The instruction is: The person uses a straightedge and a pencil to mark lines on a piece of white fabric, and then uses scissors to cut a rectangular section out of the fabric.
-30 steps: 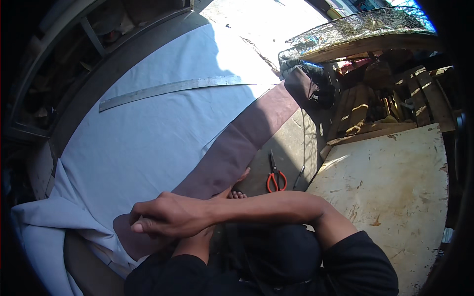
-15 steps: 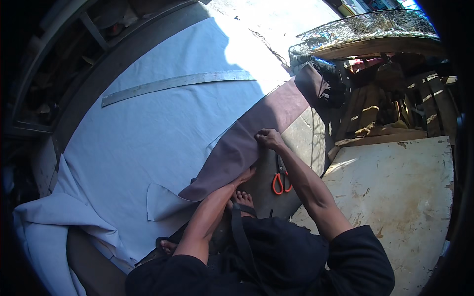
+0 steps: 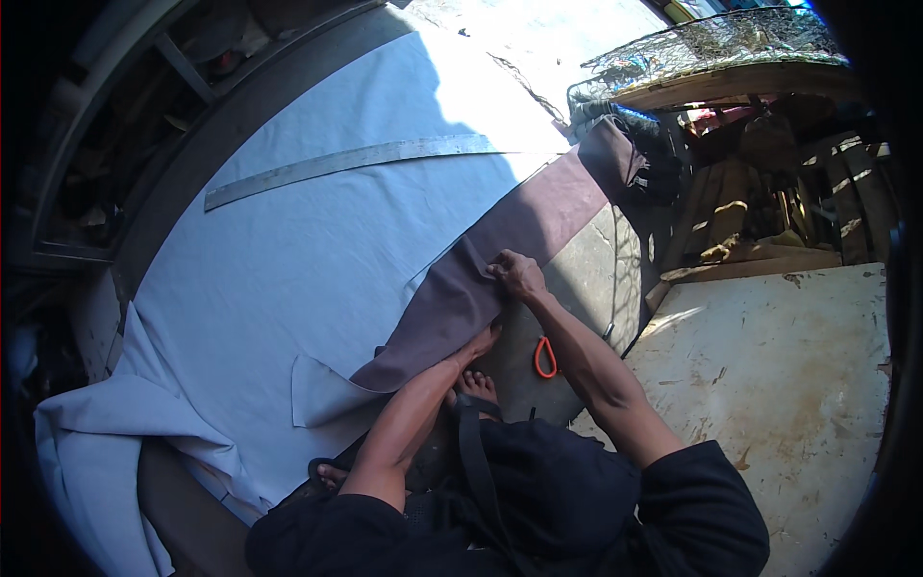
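A long mauve-brown strip [image 3: 553,207] of leather-like material lies diagonally along the right edge of a large pale sheet [image 3: 279,279], whose lower corner is curled over. My right hand [image 3: 511,271] pinches the strip around its middle, raising a small fold. Lower down, my left hand [image 3: 476,344] is at the strip's near edge, its fingers mostly hidden. An orange scissor handle [image 3: 546,358] shows on the grey floor [image 3: 586,269] beside my right forearm, which hides the rest. Across the sheet's upper part lies a flat metal straightedge [image 3: 336,165].
A worn pale board [image 3: 769,375] lies at the right, below wooden slats [image 3: 721,212] and a wire-mesh frame [image 3: 711,53]. A dark bundle [image 3: 649,173] sits by the strip's far end. A cabinet-like frame [image 3: 183,62] runs along the upper left.
My right hand swung from the strip's near end to its middle, then shifted slightly left, pinching up a fold. The near end moved rightward, exposing the sheet's curled corner. My left hand stayed low.
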